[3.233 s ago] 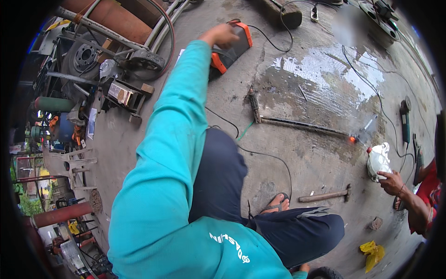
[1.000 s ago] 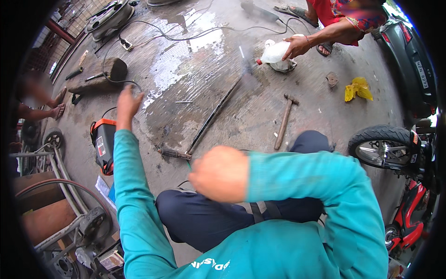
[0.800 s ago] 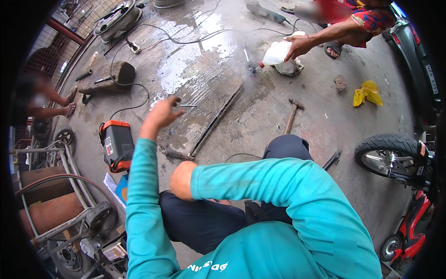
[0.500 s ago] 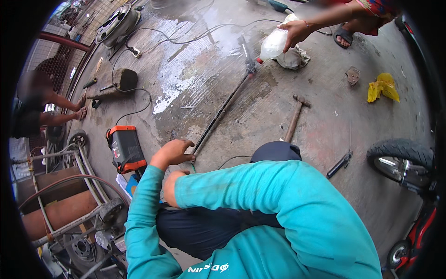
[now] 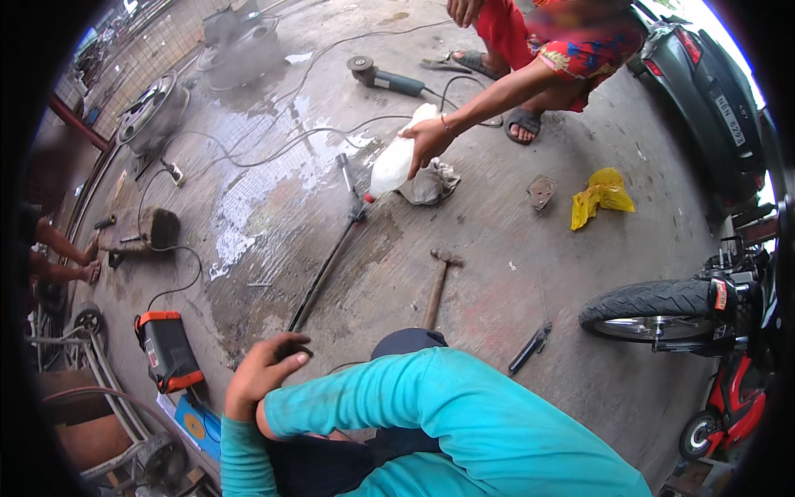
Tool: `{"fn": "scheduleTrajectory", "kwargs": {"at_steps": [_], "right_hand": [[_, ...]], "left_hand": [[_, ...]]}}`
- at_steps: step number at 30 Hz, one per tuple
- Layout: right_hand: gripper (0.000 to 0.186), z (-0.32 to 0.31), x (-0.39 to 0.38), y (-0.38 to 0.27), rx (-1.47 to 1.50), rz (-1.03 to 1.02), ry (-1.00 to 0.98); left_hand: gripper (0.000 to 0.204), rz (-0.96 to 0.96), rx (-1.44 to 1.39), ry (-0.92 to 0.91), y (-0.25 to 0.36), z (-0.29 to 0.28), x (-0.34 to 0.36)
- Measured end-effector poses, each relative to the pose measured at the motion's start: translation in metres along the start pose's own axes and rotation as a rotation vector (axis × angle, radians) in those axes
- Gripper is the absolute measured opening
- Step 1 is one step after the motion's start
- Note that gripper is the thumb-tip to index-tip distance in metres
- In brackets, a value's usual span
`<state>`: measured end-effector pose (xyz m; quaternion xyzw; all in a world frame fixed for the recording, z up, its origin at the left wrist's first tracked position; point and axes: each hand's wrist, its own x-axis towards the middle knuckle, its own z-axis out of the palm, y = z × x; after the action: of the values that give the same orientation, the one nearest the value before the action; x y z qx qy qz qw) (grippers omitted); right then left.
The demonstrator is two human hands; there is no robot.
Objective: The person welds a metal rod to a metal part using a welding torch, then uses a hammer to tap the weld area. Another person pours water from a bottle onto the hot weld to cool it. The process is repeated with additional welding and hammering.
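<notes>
My left hand (image 5: 267, 369) is by the near end of a long dark rod (image 5: 323, 273), its fingers curved and the thumb apart; I see nothing held in it. My right hand (image 5: 265, 421) is bent in under the left wrist, its fingers hidden by the teal sleeve. The rod lies across the concrete and ends in a metal joint (image 5: 358, 210) with a silvery tube (image 5: 344, 172). Another person's hand (image 5: 426, 142) grips a whitish plastic bottle (image 5: 392, 169), tilted so that its red cap (image 5: 369, 198) is beside the joint. A grey rag (image 5: 431, 184) lies under the bottle.
A hammer (image 5: 436, 290) and a dark pen-shaped tool (image 5: 530, 348) lie to the right. An angle grinder (image 5: 385, 79) lies far off, its cable crossing the wet floor. An orange-black machine (image 5: 168, 352) stands left. A motorcycle wheel (image 5: 650, 311) and yellow plastic bag (image 5: 603, 197) are right.
The view has swung to the right, bringing the grinder and a car into sight. My left hand stays near the rod's end. The other person still holds the bottle tilted at the joint.
</notes>
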<state>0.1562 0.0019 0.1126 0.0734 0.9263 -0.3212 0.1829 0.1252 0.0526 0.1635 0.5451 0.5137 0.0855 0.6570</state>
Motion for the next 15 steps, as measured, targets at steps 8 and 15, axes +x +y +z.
{"fn": "scheduleTrajectory", "kwargs": {"at_steps": [8,15], "right_hand": [[0.032,-0.006,-0.022,0.014,-0.125,0.005,0.015],[0.034,0.001,-0.018,-0.007,-0.012,0.048,0.028]], "left_hand": [[0.047,0.115,0.564,-0.038,0.016,-0.010,0.033],[0.045,0.235,0.809,-0.021,-0.028,-0.016,0.025]]}}
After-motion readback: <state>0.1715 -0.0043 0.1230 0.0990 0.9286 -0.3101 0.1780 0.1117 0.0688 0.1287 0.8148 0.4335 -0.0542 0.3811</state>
